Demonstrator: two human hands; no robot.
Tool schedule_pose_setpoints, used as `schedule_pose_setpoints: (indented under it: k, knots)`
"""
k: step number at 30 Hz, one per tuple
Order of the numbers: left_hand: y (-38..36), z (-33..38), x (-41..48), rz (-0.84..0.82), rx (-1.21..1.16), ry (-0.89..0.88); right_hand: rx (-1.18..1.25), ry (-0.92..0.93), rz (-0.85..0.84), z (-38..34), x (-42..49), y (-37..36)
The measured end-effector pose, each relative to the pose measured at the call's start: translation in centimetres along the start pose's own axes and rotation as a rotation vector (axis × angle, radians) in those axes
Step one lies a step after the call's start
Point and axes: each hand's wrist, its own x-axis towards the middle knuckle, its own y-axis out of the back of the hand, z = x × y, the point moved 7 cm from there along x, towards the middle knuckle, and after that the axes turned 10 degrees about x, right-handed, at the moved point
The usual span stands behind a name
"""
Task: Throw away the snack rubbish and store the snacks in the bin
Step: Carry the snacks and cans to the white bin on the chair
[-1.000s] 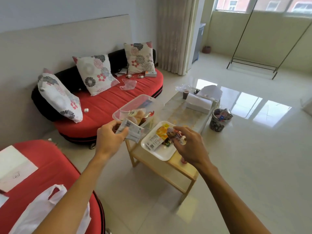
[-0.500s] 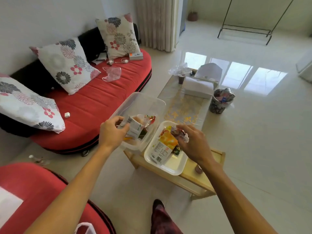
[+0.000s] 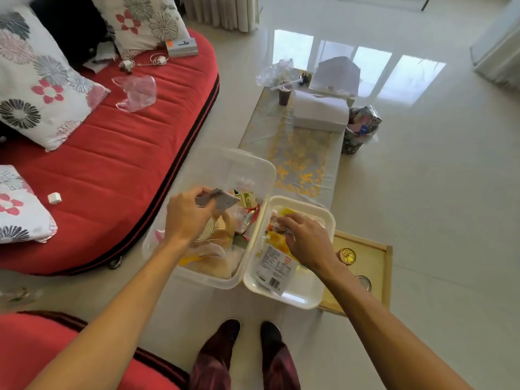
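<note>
Gripping: left hand (image 3: 187, 218) grey packet (image 3: 218, 199), right hand (image 3: 306, 240) wrapper (image 3: 277, 225) — label (image 3: 274, 266) unreadable.

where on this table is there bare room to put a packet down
The embroidered runner between the clear bin and the white box is bare. The wooden tray has room beside its two round lids. Crowded: the bin, the far half of the white tray, and the table end around the cup.
</note>
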Motion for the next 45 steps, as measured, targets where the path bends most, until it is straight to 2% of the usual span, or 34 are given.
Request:
schedule_pose_setpoints:
  k: [8, 10, 13, 15, 18, 23, 27, 31, 37, 45]
  knots:
    - [-1.3, -2.7, 0.1, 0.09, -0.098, -0.313, -0.191, -0.119, -0.104, 2.6, -1.1, -9.6]
    - [-2.0, -3.4, -0.4, 0.009, -0.049, -0.374, -0.181, -0.185, -0.186, 2.9, -2.6, -11.9]
    - [-3.7, -4.9, -1.6, -0.277, 0.125, -0.407, -0.117, -0.256, -0.278, 2.3, -4.9, -13.1]
    - [-3.6, -5.3, -2.6, -0.408, 0.161, -0.408, -0.056, -0.297, -0.231, 1.6, -5.9, -11.6]
    - [-1.6, -3.5, -2.8, -0.414, 0.12, -0.386, 0.024, -0.384, -0.1, 0.7, -6.8, -6.7]
    - [2.3, 3.7, -2.3, -0.358, 0.142, -0.525, 0.012, -0.401, 0.113, -3.5, -8.0, 4.9]
    - [4.2, 11.4, -2.4, -0.333, 0.191, -0.731, -0.087, -0.461, 0.228, -6.1, -11.1, 13.9]
    - [4.1, 19.6, -4.3, -0.379, 0.157, -0.935, -0.169, -0.58, 0.341, -7.1, -17.2, 20.9]
    - [1.3, 32.9, -12.6, -0.424, 0.156, -1.198, -0.251, -0.841, 0.555, -7.6, -32.8, 28.9]
    - [-3.8, 46.9, -33.1, -0.5, 0.125, -1.482, -0.297, -1.205, 0.816, -8.6, -60.2, 33.5]
